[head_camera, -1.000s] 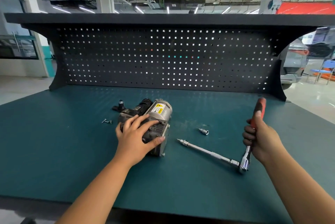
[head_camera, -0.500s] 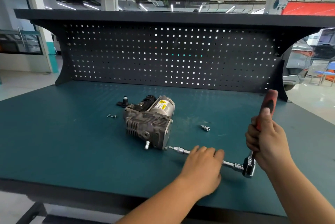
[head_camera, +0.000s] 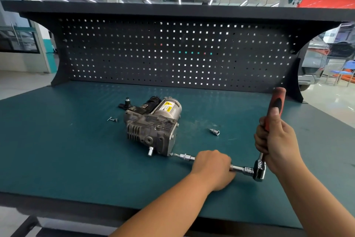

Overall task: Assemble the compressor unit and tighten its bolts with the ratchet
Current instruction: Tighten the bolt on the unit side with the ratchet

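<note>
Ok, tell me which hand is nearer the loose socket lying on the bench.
Left. The left hand grips the extension bar just in front of the socket; the right hand holds the ratchet handle farther off to its right.

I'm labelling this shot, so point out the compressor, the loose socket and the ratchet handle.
compressor [head_camera: 151, 127]: head view, on its finned grey casting.
loose socket [head_camera: 215, 131]: head view, on its chrome body.
ratchet handle [head_camera: 276, 102]: head view, on the red and black grip above the right hand [head_camera: 276, 138].
</note>
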Action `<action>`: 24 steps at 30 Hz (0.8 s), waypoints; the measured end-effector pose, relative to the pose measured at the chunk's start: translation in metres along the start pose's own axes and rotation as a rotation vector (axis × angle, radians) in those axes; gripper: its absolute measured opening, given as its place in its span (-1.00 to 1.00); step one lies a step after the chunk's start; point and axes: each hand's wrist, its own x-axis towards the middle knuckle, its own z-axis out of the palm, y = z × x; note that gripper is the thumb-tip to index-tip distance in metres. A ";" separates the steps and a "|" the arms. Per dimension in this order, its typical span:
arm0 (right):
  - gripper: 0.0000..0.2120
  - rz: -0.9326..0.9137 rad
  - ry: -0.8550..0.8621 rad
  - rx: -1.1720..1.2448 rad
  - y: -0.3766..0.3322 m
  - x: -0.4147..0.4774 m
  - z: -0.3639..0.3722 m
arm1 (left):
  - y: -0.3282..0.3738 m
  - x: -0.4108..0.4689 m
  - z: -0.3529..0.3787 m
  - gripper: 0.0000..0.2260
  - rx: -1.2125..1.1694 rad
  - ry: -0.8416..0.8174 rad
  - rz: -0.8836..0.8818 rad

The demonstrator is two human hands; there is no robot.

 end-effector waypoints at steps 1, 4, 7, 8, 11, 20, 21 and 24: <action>-0.59 0.000 -0.002 0.000 0.000 0.000 0.000 | -0.001 0.001 0.000 -0.81 -0.015 0.001 -0.003; -0.59 -0.001 -0.020 -0.007 0.000 0.003 0.001 | -0.003 0.004 0.001 -0.84 -0.088 0.026 -0.014; -0.59 0.004 -0.034 -0.003 0.000 0.005 0.003 | -0.006 0.002 0.001 -0.85 -0.181 0.078 -0.018; -0.59 0.004 -0.035 -0.001 0.001 0.006 0.003 | -0.006 0.001 0.002 -0.84 -0.200 0.094 -0.012; -0.59 0.028 -0.017 0.027 0.004 0.007 0.000 | -0.006 -0.001 0.001 -0.81 -0.218 0.110 0.009; -0.57 0.060 0.006 0.052 0.008 0.012 -0.002 | -0.010 -0.003 0.002 -0.68 -0.257 0.131 0.033; -0.57 0.061 0.006 0.052 0.007 0.012 -0.002 | -0.012 -0.003 0.002 -0.68 -0.281 0.143 0.049; -0.56 0.045 -0.002 0.063 0.008 0.011 -0.003 | -0.016 -0.003 0.004 -0.67 -0.325 0.152 0.076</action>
